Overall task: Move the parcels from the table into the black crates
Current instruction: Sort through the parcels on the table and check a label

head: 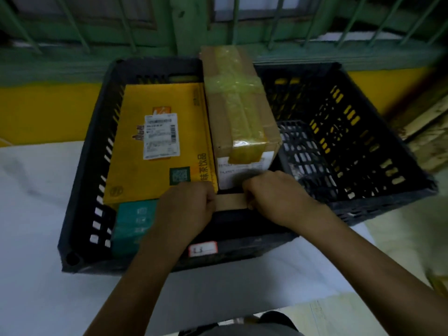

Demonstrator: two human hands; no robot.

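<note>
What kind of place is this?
Likely a parcel sorting spot: a labelled yellow parcel and a taped cardboard box sit in a black crate, with a second crate beside it.

Between left hand [186, 204] and right hand [274, 192] a small carton [230, 202], inside near crate [82, 166], flat parcel [157, 146] beyond left hand, taped carton [240, 110] beyond right hand, perhaps resting on the crate wall, second crate [363, 132] further right.

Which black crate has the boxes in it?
The left crate: it holds the yellow box, the teal box and the taped brown box. The right crate shows none.
</note>
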